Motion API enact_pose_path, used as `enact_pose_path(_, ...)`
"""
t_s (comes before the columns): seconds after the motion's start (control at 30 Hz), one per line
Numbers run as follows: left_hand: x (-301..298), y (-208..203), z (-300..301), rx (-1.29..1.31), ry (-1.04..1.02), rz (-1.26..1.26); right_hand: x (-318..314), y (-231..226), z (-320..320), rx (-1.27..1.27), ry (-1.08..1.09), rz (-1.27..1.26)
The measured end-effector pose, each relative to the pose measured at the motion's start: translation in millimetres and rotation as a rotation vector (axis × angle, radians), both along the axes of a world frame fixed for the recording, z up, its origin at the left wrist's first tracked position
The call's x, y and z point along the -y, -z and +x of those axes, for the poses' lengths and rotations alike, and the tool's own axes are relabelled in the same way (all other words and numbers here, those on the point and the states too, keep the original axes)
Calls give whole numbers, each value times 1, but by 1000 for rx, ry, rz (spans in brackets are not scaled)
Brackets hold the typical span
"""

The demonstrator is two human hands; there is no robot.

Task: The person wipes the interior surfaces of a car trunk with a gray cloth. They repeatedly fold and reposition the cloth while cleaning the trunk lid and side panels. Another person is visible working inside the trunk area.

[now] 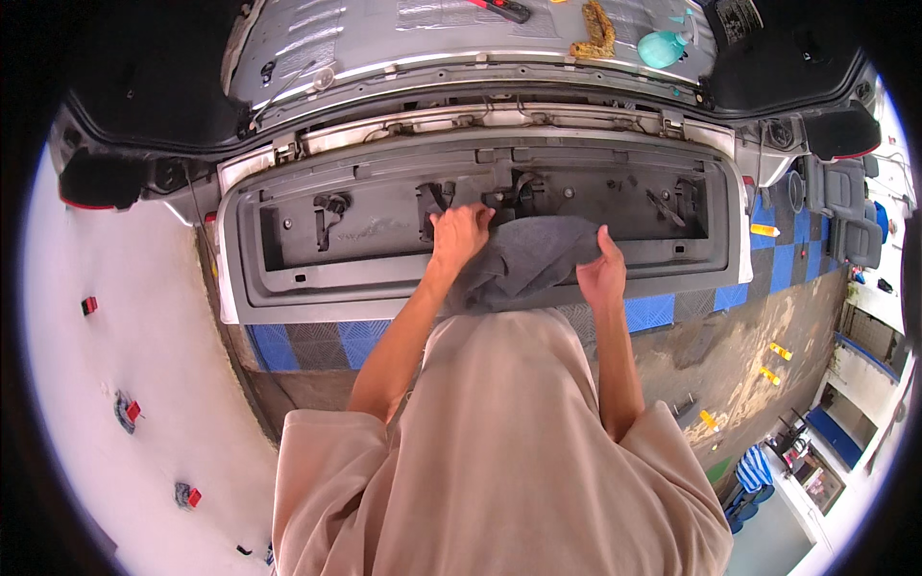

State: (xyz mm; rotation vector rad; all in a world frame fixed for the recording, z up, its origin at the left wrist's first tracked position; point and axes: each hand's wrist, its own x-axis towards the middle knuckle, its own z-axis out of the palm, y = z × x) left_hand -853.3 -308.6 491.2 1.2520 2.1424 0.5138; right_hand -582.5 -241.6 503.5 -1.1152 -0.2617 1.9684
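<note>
A dark grey cloth (538, 252) hangs bunched between my two hands, over the near edge of a lowered tailgate (365, 276). My left hand (462, 233) is closed at the cloth's left side, its fingers curled downward beside a black strap (440, 196) in the tailgate's recess. What lies right under those fingertips is partly hidden. With thumb and fingers, my right hand (602, 274) grips the cloth's right edge. Other black straps and brackets (329, 217) are fixed in the long grey recess.
Beyond the tailgate, the silvery cargo floor (384, 48) carries a teal spray bottle (663, 48), a yellowish-brown cloth (597, 34) and a red-and-black tool (503, 10). Removed car seats (850, 206) stand at the right. Yellow bottles (780, 351) are on the ground; a white wall (144, 317) is left.
</note>
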Motion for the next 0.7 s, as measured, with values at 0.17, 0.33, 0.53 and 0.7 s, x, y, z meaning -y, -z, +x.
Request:
enact_pose_path(0.17,-44,46,-1,-117,-90,-131,24,-22,-6,132,-372,133)
enact_pose_path(0.33,-59,71,7,-101,-235,-225,27,-15,-6,116,-399,99)
enact_pose_path(0.53,-49,41,5,-131,-239,-191,22,-9,4,177,-550,146)
enact_pose_path(0.7,-67,3,53,-77,34,-25,20,-8,19,516,-763,413)
